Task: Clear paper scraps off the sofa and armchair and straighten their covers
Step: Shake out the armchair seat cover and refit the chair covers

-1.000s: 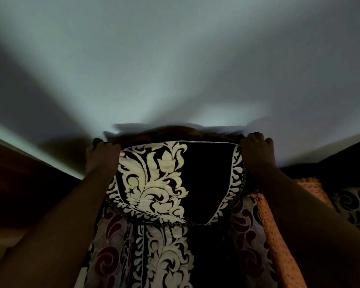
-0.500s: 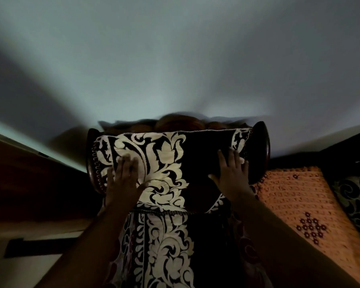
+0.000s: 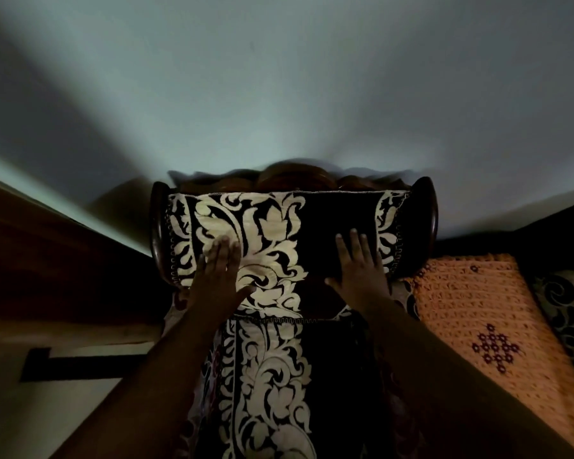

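A dark cover with a cream leaf pattern [image 3: 269, 226] lies over the top of the armchair's backrest, whose dark wooden frame [image 3: 426, 220] shows at both ends. My left hand [image 3: 217, 279] rests flat on the cover's patterned left part, fingers together. On the cover's plain dark part lies my right hand [image 3: 360, 270], flat with fingers spread. Neither hand grips the cloth. A second strip of the same patterned cover [image 3: 272, 385] runs down the chair towards me. No paper scraps are in view.
An orange crocheted cover [image 3: 478, 313] with a dark flower motif lies over the chair's right arm. Beyond it is swirl-patterned upholstery [image 3: 570, 309]. A pale wall rises behind the chair. Dark wooden furniture [image 3: 47, 260] stands to the left above a light floor.
A second ago both hands gripped the cover's top corners at the backrest. They let go and now lie flat on the cover, which is spread wider across the backrest.
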A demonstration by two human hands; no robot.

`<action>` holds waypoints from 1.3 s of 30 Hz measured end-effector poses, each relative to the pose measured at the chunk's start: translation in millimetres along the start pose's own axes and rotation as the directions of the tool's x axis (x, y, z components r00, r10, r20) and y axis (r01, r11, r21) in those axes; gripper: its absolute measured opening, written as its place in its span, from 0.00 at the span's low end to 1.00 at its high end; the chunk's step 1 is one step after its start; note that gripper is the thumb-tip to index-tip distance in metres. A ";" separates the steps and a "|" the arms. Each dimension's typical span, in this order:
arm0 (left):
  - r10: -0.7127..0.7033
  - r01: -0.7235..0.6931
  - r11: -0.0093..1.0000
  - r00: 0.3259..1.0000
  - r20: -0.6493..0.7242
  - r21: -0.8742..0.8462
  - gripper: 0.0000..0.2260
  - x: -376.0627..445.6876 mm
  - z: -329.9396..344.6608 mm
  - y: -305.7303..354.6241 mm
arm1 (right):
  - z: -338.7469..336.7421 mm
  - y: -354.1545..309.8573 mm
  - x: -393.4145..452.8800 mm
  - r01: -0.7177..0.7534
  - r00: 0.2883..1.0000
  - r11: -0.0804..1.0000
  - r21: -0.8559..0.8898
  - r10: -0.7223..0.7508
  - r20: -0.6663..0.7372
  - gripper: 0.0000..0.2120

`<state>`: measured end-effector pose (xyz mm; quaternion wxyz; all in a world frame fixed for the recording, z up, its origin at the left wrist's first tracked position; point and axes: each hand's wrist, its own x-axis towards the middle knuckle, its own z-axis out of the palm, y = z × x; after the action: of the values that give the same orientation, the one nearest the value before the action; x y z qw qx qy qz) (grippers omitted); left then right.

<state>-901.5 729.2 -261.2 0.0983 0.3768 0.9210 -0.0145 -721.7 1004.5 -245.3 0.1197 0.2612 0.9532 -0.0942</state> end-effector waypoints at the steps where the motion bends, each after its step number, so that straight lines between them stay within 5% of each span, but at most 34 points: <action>1: -0.001 0.001 1.000 1.000 0.001 0.008 0.45 0.5 1.9 0.0 | 3.2 -0.4 -1.2 -0.002 1.000 1.000 0.001 0.002 0.004 0.52; 6: -0.013 0.014 0.999 0.999 0.037 -0.035 0.46 0.3 -1.7 1.1 | -1.2 1.9 -3.8 -0.014 1.000 1.000 -0.017 0.014 0.027 0.51; 14: 0.006 0.013 0.987 0.993 0.114 -0.160 0.42 -29.0 -18.1 21.6 | -9.8 -33.8 -31.6 -0.166 0.986 0.943 0.287 0.165 0.028 0.45; 21: -0.178 0.215 0.951 0.969 0.173 -0.221 0.34 -64.3 7.0 6.5 | 14.1 -26.9 -62.3 -0.261 0.959 0.871 0.416 0.282 0.011 0.31; 26: -0.132 0.120 0.986 0.985 -0.108 -0.115 0.30 -16.3 -46.0 -8.3 | -29.1 -15.2 -23.2 -0.078 0.970 0.968 0.237 0.129 -0.207 0.25; 29: -0.130 0.133 0.991 0.983 -0.129 0.011 0.36 31.0 -85.1 -26.0 | -74.9 -16.3 20.3 -0.047 0.942 0.995 0.090 0.074 -0.326 0.30; 34: -0.053 0.065 0.982 0.996 -0.073 0.177 0.37 72.9 -109.9 -32.8 | -112.6 -16.7 69.3 -0.085 0.971 0.987 -0.138 0.051 -0.236 0.35; 39: -0.065 0.113 0.921 0.988 -0.139 0.373 0.30 78.0 -112.7 -37.9 | -112.2 -1.5 80.7 -0.095 0.960 0.960 -0.263 0.018 -0.280 0.25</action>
<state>-1001.4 767.4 -167.4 -0.0347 0.3464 0.9213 -0.1734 -809.9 1068.7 -160.5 0.0240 0.2801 0.9564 0.0791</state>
